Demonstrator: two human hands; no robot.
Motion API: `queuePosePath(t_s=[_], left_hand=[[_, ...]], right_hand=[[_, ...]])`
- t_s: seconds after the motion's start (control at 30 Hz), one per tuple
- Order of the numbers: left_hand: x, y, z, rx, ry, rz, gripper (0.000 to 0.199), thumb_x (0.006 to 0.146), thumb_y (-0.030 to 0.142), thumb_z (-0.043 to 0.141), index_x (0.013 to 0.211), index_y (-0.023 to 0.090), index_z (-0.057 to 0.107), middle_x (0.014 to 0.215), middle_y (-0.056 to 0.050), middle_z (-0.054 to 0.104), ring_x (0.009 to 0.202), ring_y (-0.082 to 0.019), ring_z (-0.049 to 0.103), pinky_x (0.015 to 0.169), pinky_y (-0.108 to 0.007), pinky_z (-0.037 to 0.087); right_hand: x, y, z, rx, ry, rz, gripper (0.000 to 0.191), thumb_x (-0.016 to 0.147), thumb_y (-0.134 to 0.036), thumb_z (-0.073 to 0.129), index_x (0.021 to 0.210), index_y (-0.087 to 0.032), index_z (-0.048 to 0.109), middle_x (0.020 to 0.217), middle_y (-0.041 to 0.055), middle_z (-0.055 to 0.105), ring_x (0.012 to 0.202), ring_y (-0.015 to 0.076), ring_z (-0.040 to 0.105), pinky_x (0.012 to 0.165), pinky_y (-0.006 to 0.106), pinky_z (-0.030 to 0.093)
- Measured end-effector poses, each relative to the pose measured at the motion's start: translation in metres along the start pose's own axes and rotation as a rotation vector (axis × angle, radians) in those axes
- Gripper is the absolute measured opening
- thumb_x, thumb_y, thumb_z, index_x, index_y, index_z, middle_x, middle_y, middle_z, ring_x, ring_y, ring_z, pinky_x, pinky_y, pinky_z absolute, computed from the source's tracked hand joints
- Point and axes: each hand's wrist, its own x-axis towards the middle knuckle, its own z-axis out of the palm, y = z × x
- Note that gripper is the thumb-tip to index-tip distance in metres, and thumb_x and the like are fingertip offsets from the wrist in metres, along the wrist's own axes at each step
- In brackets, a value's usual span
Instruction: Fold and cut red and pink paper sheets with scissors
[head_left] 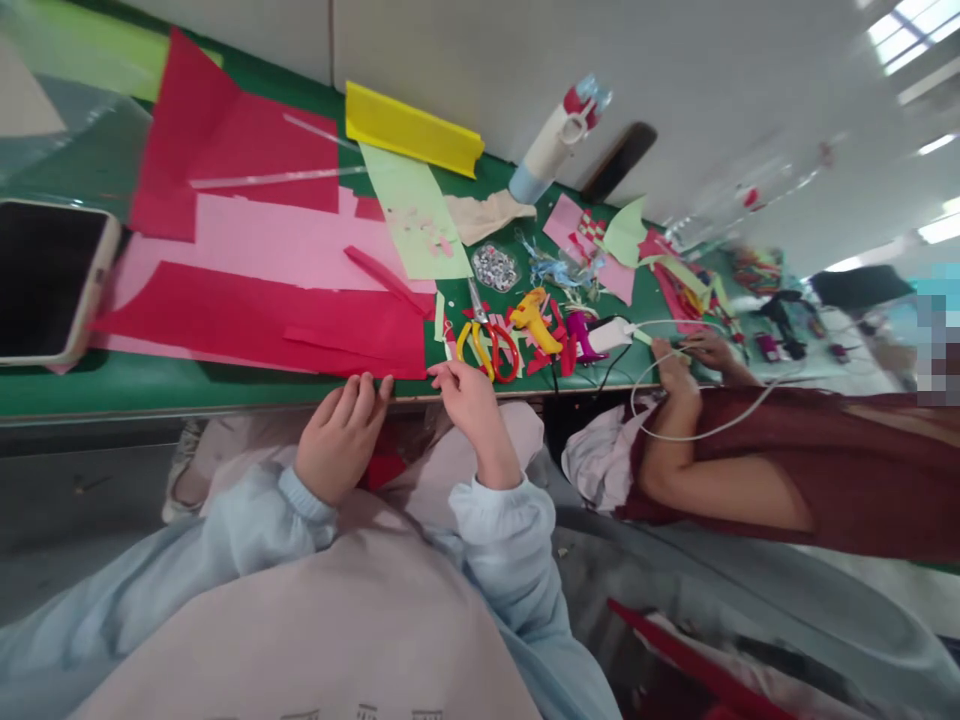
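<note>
My left hand [341, 430] rests at the front edge of the table, its fingers stretched out over the near edge of a red sheet [360, 335]. My right hand [469, 400] is closed, thumb and forefinger pinched together close to that sheet's right corner. What lies between those fingertips, if anything, is too small to make out. Just beyond the right hand lie scissors [487, 345] with yellow and red handles, blades pointing away. Beside them is a small light green paper strip [439, 315]. A narrow folded red strip [386, 278] lies across the sheets.
A phone [49, 280] lies at the left. Farther back stand a yellow folded piece [412, 130] and a white and blue bottle [551, 145]. Right of the scissors are a yellow glue gun [536, 320] and a purple one [585, 335]. At right, a co-worker's hands [675, 365] work beside a white cable.
</note>
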Motion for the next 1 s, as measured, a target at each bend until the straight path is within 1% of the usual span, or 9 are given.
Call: queuePosePath(t_s=[0.1,0.17,0.27,0.33,0.4,0.47,0.57,0.8,1.0], left_hand=[[0.001,-0.001,-0.001,-0.007,-0.002,0.015,0.064,0.096,0.016,0.040,0.157,0.011,0.022,0.140,-0.025,0.056,0.128,-0.033,0.056,0.100,-0.044,0.046],[0.002,-0.003,-0.002,-0.013,0.000,0.039,0.068,0.095,0.017,0.043,0.158,0.011,0.016,0.136,-0.025,0.059,0.125,-0.033,0.058,0.097,-0.043,0.047],[0.005,-0.008,-0.005,0.004,0.009,0.086,0.071,0.095,0.018,0.044,0.158,0.011,0.013,0.130,-0.024,0.063,0.117,-0.033,0.063,0.091,-0.041,0.048],[0.008,-0.012,-0.007,0.031,0.013,0.130,0.071,0.096,0.019,0.043,0.158,0.009,0.013,0.126,-0.024,0.065,0.111,-0.032,0.065,0.088,-0.040,0.049],[0.010,-0.015,-0.010,0.048,0.005,0.166,0.070,0.095,0.017,0.043,0.158,0.007,0.013,0.122,-0.024,0.067,0.107,-0.032,0.066,0.087,-0.040,0.049],[0.013,-0.017,-0.013,0.048,-0.015,0.179,0.069,0.095,0.015,0.043,0.157,0.007,0.015,0.121,-0.023,0.067,0.106,-0.031,0.066,0.086,-0.040,0.049],[0.016,-0.018,-0.016,0.049,-0.039,0.182,0.068,0.093,0.014,0.046,0.157,0.008,0.021,0.119,-0.022,0.068,0.103,-0.030,0.067,0.085,-0.039,0.049],[0.022,-0.017,-0.019,0.111,-0.027,0.205,0.060,0.093,0.014,0.051,0.151,0.012,0.037,0.112,-0.018,0.070,0.094,-0.027,0.068,0.081,-0.037,0.048],[0.026,-0.018,-0.021,0.160,-0.002,0.245,0.052,0.091,0.013,0.053,0.143,0.011,0.048,0.110,-0.018,0.070,0.092,-0.026,0.066,0.080,-0.037,0.048]], right_hand=[[-0.005,-0.001,-0.001,0.084,0.034,0.005,0.025,0.097,-0.028,0.048,0.103,-0.019,0.070,0.098,0.0034,0.074,0.088,0.0140,0.068,0.081,0.022,0.049],[-0.009,-0.004,0.001,0.065,0.090,0.013,0.024,0.096,-0.029,0.050,0.104,-0.019,0.070,0.098,0.0040,0.073,0.086,0.0141,0.068,0.082,0.023,0.050],[-0.018,-0.009,0.007,-0.075,0.185,-0.047,0.030,0.099,-0.028,0.045,0.110,-0.019,0.071,0.101,0.0071,0.071,0.095,0.0159,0.066,0.089,0.025,0.049],[-0.027,-0.011,0.014,-0.201,0.168,-0.124,0.037,0.101,-0.030,0.038,0.118,-0.023,0.071,0.098,0.0075,0.069,0.096,0.0171,0.064,0.092,0.027,0.048],[-0.035,-0.011,0.022,-0.312,0.118,-0.163,0.041,0.102,-0.029,0.036,0.129,-0.027,0.067,0.089,0.0067,0.068,0.088,0.0169,0.064,0.086,0.027,0.049],[-0.042,-0.010,0.028,-0.385,0.059,-0.181,0.044,0.101,-0.027,0.036,0.138,-0.030,0.060,0.084,0.0055,0.066,0.082,0.0164,0.063,0.079,0.026,0.049],[-0.047,-0.006,0.035,-0.424,0.022,-0.178,0.046,0.100,-0.025,0.036,0.143,-0.032,0.054,0.083,0.0047,0.066,0.080,0.0161,0.062,0.072,0.026,0.048],[-0.047,-0.001,0.042,-0.419,0.083,-0.206,0.046,0.097,-0.022,0.045,0.142,-0.027,0.056,0.081,0.0031,0.065,0.076,0.0143,0.061,0.068,0.024,0.046],[-0.045,-0.003,0.043,-0.389,0.194,-0.270,0.043,0.095,-0.019,0.049,0.135,-0.022,0.061,0.077,0.0012,0.064,0.070,0.0129,0.059,0.063,0.025,0.043]])
